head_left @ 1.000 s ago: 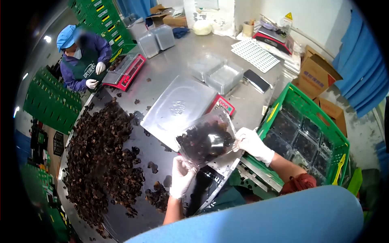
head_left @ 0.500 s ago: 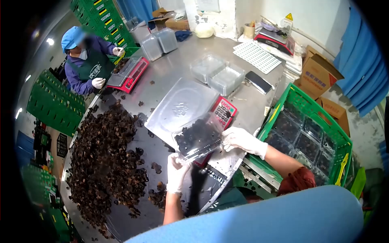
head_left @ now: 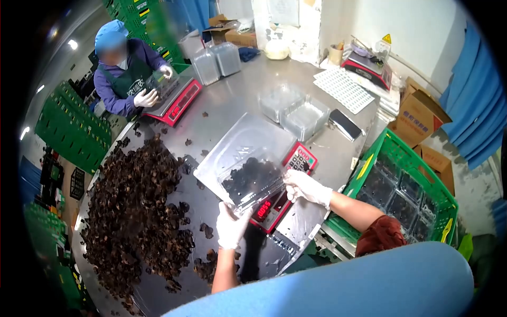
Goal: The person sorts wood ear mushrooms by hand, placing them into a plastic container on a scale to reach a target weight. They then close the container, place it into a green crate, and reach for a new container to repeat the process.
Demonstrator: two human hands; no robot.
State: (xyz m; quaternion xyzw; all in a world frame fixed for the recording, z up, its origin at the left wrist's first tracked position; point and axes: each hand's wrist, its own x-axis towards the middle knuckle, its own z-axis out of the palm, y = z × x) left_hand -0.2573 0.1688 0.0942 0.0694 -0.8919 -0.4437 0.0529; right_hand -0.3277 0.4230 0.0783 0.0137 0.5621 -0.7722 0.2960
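Observation:
Between my gloved hands, over a red scale (head_left: 270, 214) with a pale tray on it, is a clear plastic box (head_left: 252, 179) of dark pieces that look like dried fungus. My left hand (head_left: 232, 224) grips its near left corner. The fingers of my right hand (head_left: 306, 187) pinch its right end. The clear lid looks folded down over the pieces, though glare hides whether it is closed. Red digits glow on the scale. A large heap of the same dark pieces (head_left: 134, 216) lies to the left on the metal table (head_left: 227, 92).
Stacked empty clear boxes (head_left: 306, 117) and a phone (head_left: 345, 124) lie behind the scale. A green crate (head_left: 422, 182) of filled boxes stands at the right. Across the table, a co-worker (head_left: 124, 79) handles a clear box at another red scale (head_left: 182, 103). Label sheets (head_left: 343, 90) lie at the back.
The view has shifted slightly. The box sits a little flatter over the scale, whose red digits now show. The co-worker's hands have moved, with a clear box now between them.

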